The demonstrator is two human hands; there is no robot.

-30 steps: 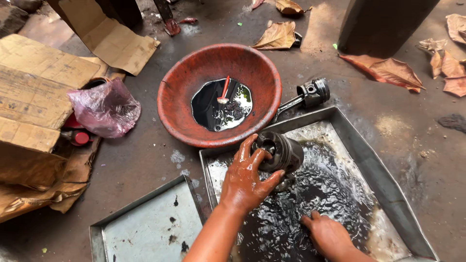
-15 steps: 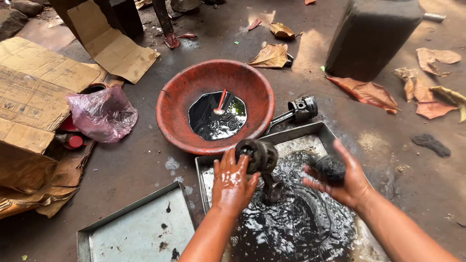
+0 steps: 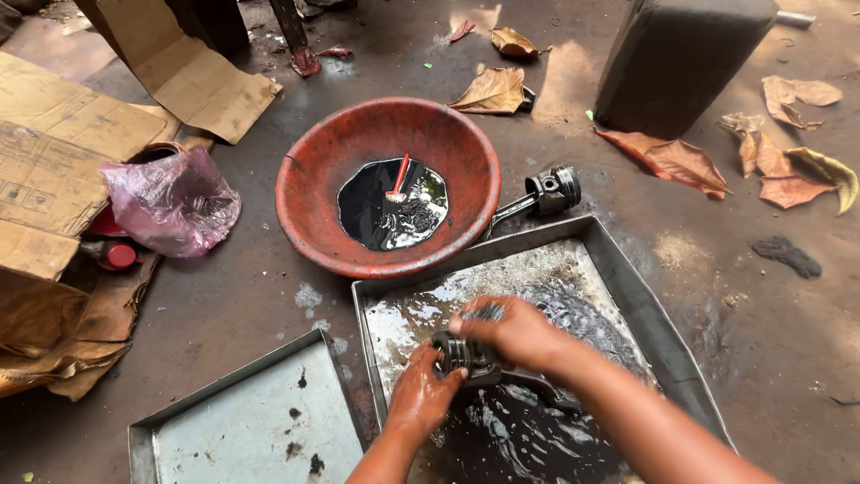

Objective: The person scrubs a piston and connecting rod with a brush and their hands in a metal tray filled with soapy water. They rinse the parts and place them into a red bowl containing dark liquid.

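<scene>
My left hand (image 3: 423,394) grips a dark, oily piston (image 3: 466,357) over a metal tray (image 3: 645,305) that holds black liquid. My right hand (image 3: 511,330) lies across the top of the same piston and holds a dark scrubbing pad against it. Both hands are wet and stained with oil. A second piston with its rod (image 3: 546,193) lies on the ground between the tray and a red basin (image 3: 309,193). The basin holds a pool of black liquid with a small red-handled brush (image 3: 398,179) in it.
A second, nearly bare metal tray (image 3: 233,421) sits at the lower left. Cardboard sheets (image 3: 63,134), a pink plastic bag (image 3: 170,202) and a red-capped bottle (image 3: 112,254) lie to the left. A dark jerrycan (image 3: 681,58) stands at the top right, with dry leaves around.
Both hands have come together lower over the tray. The right hand, earlier apart with the pad, now presses on the piston that the left hand holds.
</scene>
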